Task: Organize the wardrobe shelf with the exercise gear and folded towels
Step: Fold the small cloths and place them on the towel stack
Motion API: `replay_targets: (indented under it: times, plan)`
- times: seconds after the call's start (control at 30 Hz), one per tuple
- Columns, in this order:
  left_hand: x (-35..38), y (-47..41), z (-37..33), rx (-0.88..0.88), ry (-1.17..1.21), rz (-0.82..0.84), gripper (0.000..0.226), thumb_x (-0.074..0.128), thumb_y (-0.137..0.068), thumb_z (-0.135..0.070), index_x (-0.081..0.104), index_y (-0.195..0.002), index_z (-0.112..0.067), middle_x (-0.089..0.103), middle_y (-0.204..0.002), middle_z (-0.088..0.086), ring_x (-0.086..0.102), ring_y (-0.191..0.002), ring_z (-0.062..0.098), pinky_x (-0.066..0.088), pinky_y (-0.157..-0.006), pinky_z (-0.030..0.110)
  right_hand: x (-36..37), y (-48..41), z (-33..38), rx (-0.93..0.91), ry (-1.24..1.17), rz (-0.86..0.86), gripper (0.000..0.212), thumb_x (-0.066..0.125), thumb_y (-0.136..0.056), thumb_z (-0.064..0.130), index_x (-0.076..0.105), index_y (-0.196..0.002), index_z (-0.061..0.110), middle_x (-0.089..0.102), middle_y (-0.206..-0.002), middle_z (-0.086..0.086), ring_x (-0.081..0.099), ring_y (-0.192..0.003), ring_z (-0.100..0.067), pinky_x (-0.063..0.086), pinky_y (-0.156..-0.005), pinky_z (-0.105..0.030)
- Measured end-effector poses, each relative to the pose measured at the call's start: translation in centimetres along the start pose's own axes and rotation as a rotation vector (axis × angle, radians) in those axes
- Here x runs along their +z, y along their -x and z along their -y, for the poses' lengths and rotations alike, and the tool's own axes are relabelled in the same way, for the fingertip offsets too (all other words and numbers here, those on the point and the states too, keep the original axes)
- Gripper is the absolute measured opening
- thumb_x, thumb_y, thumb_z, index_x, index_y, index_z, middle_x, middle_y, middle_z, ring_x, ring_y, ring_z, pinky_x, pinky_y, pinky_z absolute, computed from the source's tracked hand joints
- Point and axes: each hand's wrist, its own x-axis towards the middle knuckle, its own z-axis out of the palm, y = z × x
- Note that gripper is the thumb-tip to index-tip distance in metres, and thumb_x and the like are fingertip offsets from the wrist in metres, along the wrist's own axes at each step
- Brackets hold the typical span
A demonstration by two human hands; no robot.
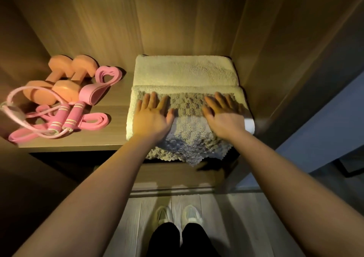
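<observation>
On the right side of the wooden shelf (102, 138) lie two folded cream towels, one at the back (185, 69) and one in front (132, 114). A textured grey cloth (187, 138) is spread over the front towel, its edge hanging past the shelf's front. My left hand (151, 116) and my right hand (222, 114) both lie flat on the grey cloth, fingers spread, palms down. On the shelf's left are two orange dumbbells (65, 77), a pink jump rope with two handles (65, 120), and pink resistance bands (104, 79).
Wooden wardrobe walls close the shelf at the back, left and right. A lower shelf edge (177, 176) shows under the cloth. Below it are a pale plank floor and my feet in light shoes (177, 215).
</observation>
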Motion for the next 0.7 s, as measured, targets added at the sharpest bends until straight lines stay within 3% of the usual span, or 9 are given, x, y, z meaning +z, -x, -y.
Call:
replay_targets:
  times: [0.17,0.23,0.3,0.4,0.47,0.6,0.7]
  plan:
    - [0.2,1.2,2.0,-0.12,0.024,-0.066,0.064,0.018,-0.098,-0.046,0.026,-0.153,-0.014,0.021,-0.16,0.01,0.014,-0.149,0.027,0.015,-0.119,0.048,0.0,1.0,-2.5,0.098,0.016,-0.016,0.054,0.011,-0.101,0.055,0.004,-0.153,0.043,-0.008,-0.163,0.011,-0.008,-0.15,-0.018,0.002,-0.122,-0.043]
    - [0.0,2.4,2.7,-0.158,0.053,-0.117,0.064,0.021,-0.094,-0.043,0.036,-0.147,-0.01,0.036,-0.153,0.013,0.029,-0.142,0.03,0.023,-0.113,0.053,0.1,2.2,-2.4,0.113,-0.038,-0.114,0.052,0.019,-0.103,0.044,0.023,-0.153,0.029,0.018,-0.162,-0.003,0.018,-0.147,-0.026,0.015,-0.118,-0.043]
    - [-0.1,4.3,3.3,-0.177,0.102,-0.207,0.055,0.03,-0.094,-0.039,0.043,-0.139,-0.008,0.049,-0.137,0.014,0.043,-0.127,0.033,0.032,-0.105,0.054,0.6,4.2,-2.6,0.081,-0.156,-0.26,0.048,0.026,-0.104,0.034,0.041,-0.145,0.014,0.046,-0.145,-0.015,0.04,-0.133,-0.031,0.022,-0.116,-0.045]
    - [0.1,8.0,3.4,-0.215,0.222,-0.34,0.044,0.053,-0.091,-0.028,0.05,-0.129,-0.007,0.054,-0.122,0.015,0.049,-0.113,0.034,0.039,-0.094,0.048,2.6,7.6,-3.4,-0.025,-0.298,-0.38,0.045,0.039,-0.103,0.025,0.039,-0.146,0.012,0.039,-0.15,-0.011,0.028,-0.142,-0.027,0.014,-0.121,-0.044]
    - [0.3,10.0,2.8,-0.255,0.302,-0.385,0.037,0.06,-0.088,-0.023,0.054,-0.12,-0.006,0.053,-0.114,0.013,0.049,-0.106,0.032,0.04,-0.086,0.046,3.7,9.5,-3.7,-0.029,-0.39,-0.405,0.05,0.047,-0.099,0.02,0.036,-0.147,0.016,0.028,-0.157,-0.005,0.022,-0.146,-0.021,0.02,-0.118,-0.041]
    - [1.6,11.9,2.4,-0.429,0.549,-0.305,0.015,0.06,-0.089,-0.019,0.054,-0.102,-0.015,0.053,-0.101,0.002,0.052,-0.094,0.022,0.04,-0.088,0.044,5.3,11.6,-3.6,0.141,-0.57,-0.485,0.054,0.057,-0.092,0.013,0.038,-0.143,0.014,0.039,-0.145,-0.007,0.038,-0.134,-0.024,0.034,-0.11,-0.043]
    - [2.8,12.0,2.2,-0.606,0.807,-0.13,0.023,0.059,-0.091,-0.018,0.054,-0.113,-0.012,0.059,-0.11,0.004,0.057,-0.105,0.024,0.043,-0.09,0.037,5.7,11.1,-3.4,0.309,-0.834,-0.287,0.05,0.058,-0.093,0.015,0.039,-0.14,0.013,0.048,-0.133,-0.007,0.049,-0.121,-0.022,0.04,-0.095,-0.032]
